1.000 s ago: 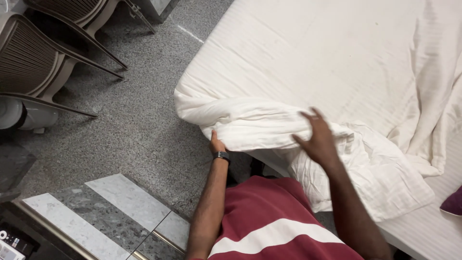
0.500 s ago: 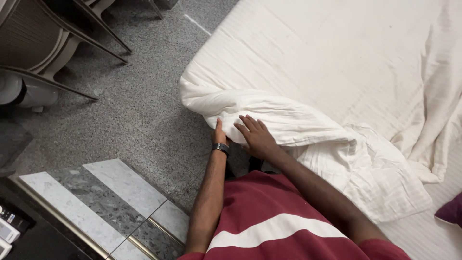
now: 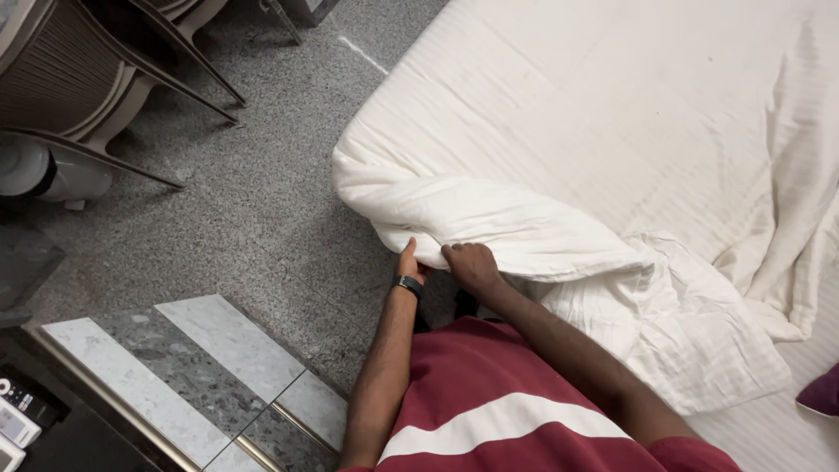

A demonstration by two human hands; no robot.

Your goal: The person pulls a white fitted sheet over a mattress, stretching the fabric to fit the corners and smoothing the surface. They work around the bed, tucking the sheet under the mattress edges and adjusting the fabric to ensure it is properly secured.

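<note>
- duvet (image 3: pixel 489 218), white and bunched, lies rolled along the near corner of the bed (image 3: pixel 612 96), its thick fold hanging over the mattress edge toward the floor (image 3: pixel 262 218).
- left hand (image 3: pixel 409 260) tucked under the lower edge of the duvet fold; thumb points up along the fabric, fingers hidden beneath the cloth, so cannot tell how tightly they close. dark band sits on the wrist.
- right hand (image 3: pixel 472 265) just beside the left, fingers curled and clenched on the same lower edge of the duvet fold.
- both hands touch the duvet near the corner of the bed, close together, forearms reaching out from a maroon shirt (image 3: pixel 516 402) with a white stripe.
- crumpled striped sheet (image 3: pixel 699 332) lies loose to the right of the fold, touching it, spilling over the bed side.
- bed surface beyond is covered in white striped cloth, wrinkled at the far right.
- grey speckled floor to the left; chair (image 3: pixel 79 79) with dark legs stands well apart at upper left.
- marble-patterned slab (image 3: pixel 192 367) at lower left, near the left elbow.
</note>
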